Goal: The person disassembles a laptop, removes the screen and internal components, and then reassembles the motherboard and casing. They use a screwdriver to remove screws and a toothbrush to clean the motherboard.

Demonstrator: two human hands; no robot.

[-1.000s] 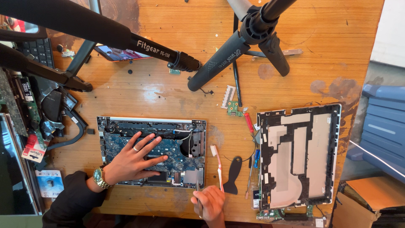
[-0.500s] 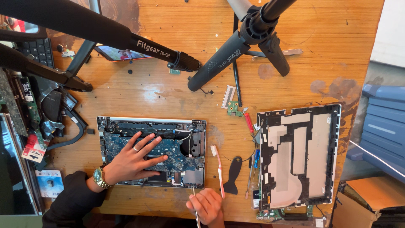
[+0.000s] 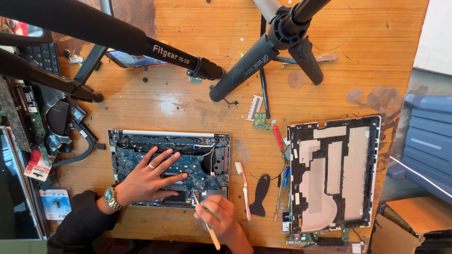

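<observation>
Head view: the left hand point(image 3: 149, 178) lies spread flat on the opened laptop point(image 3: 170, 168) at the table's point(image 3: 197, 108) near edge. The right hand point(image 3: 217, 217) pinches a thin pale tool point(image 3: 207, 227), its tip seemingly at the board's lower corner; a slip could scratch components.

Two hands point(image 3: 150, 176), one opened laptop point(image 3: 169, 167), one removed back cover point(image 3: 334, 174), one toothbrush point(image 3: 245, 188), two screwdrivers point(image 3: 278, 136).

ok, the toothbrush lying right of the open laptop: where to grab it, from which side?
Take the toothbrush by its pink handle, mid-length, from above. It lies flat, bristle head pointing away, and the handle is the long bare part. Come from its left, since the black pry tool lies close on the right.
</observation>
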